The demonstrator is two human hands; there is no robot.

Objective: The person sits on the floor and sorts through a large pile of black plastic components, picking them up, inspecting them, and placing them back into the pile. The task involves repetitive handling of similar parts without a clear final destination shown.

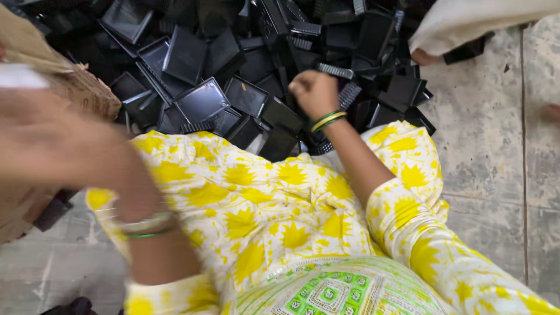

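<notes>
A worn grey stone floor (496,134) is seen, with a heap of black plastic trays (233,70) piled at the far side. At the near left, the left hand (58,146) is raised close to the camera and blurred; its grip cannot be told. Just behind it a brown cardboard piece (81,87) is seen. At the centre, the right hand (314,93) is stretched forward, closed on a ribbed black part (349,93) at the heap's near edge. At the far right, another person's pale sleeve (466,23) is visible.

Pile of plastic trays (201,99) fills upper centre; right hand (314,92) on pile, frame centre. Left hand (64,146) at left, before sack (81,87). Another person's sleeve (466,23) upper right.
</notes>
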